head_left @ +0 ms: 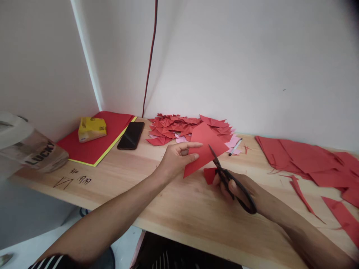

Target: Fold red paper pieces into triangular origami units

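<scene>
My left hand (175, 158) pinches a folded red paper sheet (206, 147) and holds it just above the wooden table (157, 186). My right hand (238, 188) grips black scissors (232, 183) by the handles. The blades point up and left, and their tip meets the sheet's right edge. A small red paper scrap (209, 175) hangs or lies just below the sheet, next to the scissors.
A heap of folded red and pink paper pieces (185, 129) lies by the wall, with a pen (235, 146) beside it. A black phone (131, 135), a yellow tissue pack (92, 129) on red card sheets (95, 147), and red offcuts (314, 162) at the right share the table. A plastic jar (30, 151) sits far left.
</scene>
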`<state>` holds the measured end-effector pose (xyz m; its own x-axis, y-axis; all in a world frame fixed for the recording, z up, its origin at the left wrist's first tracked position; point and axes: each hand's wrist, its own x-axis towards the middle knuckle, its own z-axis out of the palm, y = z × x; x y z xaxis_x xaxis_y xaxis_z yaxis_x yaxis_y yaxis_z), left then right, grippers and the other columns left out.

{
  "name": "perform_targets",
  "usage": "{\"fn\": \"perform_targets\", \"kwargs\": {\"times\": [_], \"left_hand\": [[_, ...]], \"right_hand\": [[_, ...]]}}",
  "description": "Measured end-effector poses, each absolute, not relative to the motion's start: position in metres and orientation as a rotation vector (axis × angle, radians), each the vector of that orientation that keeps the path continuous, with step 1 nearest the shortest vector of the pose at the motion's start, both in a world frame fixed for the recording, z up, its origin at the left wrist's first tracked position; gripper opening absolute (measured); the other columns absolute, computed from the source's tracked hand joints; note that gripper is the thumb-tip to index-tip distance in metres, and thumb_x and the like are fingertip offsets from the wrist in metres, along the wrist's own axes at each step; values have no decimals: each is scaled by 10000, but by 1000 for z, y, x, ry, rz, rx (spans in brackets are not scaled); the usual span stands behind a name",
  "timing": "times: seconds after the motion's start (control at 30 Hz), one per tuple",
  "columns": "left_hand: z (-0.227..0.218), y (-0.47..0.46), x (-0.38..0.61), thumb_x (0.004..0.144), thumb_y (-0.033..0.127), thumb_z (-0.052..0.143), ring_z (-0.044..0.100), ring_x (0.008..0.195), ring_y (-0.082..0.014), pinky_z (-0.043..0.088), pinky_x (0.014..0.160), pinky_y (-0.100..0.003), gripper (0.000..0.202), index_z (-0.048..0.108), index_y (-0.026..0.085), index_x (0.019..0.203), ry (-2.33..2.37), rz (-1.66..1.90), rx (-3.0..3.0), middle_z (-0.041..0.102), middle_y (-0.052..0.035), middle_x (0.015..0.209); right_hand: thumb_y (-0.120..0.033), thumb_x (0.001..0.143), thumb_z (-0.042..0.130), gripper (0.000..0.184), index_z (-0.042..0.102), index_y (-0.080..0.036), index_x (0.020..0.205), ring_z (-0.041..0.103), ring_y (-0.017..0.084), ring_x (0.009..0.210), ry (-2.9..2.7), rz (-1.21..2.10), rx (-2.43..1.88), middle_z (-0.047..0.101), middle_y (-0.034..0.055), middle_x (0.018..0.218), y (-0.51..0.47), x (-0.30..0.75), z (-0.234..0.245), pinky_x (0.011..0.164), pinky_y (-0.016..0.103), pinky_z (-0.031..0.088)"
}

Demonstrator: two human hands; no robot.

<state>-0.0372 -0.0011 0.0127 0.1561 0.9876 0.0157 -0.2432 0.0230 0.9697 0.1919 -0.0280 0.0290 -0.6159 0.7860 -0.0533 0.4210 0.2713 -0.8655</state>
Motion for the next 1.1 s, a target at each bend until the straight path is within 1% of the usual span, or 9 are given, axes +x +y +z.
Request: {"fn": "perform_targets", "kwargs": {"times": [0.1,0.3,0.4,0.53,0.63,0.83,0.97,1.1], "left_hand": [[13,-2,-37,701,200,751,658,804,-144,515,722,-255,378,710,182,1076,911,1186,1112,725,-60,927],[14,-2,-38,705,202,752,643,763,-121,503,698,-235,370,716,190,1073,927,1183,1147,719,-45,900],[13,-2,-39,705,206,754,637,751,-120,498,683,-230,370,717,191,1073,929,1182,1165,714,-40,872],[12,0,-40,703,212,759,649,799,-137,508,714,-249,380,713,189,1079,894,1182,1137,717,-56,910],[12,0,-40,695,212,766,655,814,-144,514,733,-262,383,715,188,1074,875,1188,1117,719,-66,944],[12,-1,-40,692,216,768,652,810,-145,510,724,-259,380,721,188,1068,875,1188,1101,718,-66,951],[12,1,-41,689,215,770,635,772,-122,495,694,-231,375,728,187,1060,878,1189,1115,713,-55,921],[13,1,-41,704,210,759,625,740,-104,486,672,-211,353,732,194,1056,876,1186,1149,714,-41,882]], "right_hand": [[-653,906,360,539,599,-176,833,507,148,565,-2178,1282,-1117,568,32,626,-27,191,32,554,283,411],[-652,895,392,537,611,-165,848,464,133,517,-2166,1178,-1187,534,16,577,-26,192,27,501,268,362],[-623,906,403,499,611,-170,880,445,122,496,-2140,1227,-1232,523,0,561,-27,192,26,481,256,335],[-616,917,387,496,601,-170,884,422,110,471,-2096,1304,-1237,489,-24,500,-27,191,28,493,251,331],[-641,901,393,520,602,-168,848,418,110,449,-2076,1319,-1286,478,-27,462,-27,190,28,473,250,316],[-651,880,427,513,585,-178,760,416,109,424,-2072,1279,-1338,470,-26,430,-27,189,28,439,245,309],[-648,876,443,508,596,-174,776,430,107,426,-2043,1314,-1341,480,-24,453,-27,193,28,425,237,316],[-652,888,412,517,600,-176,814,456,116,460,-2102,1301,-1231,534,2,538,-29,196,30,447,248,357]]}}
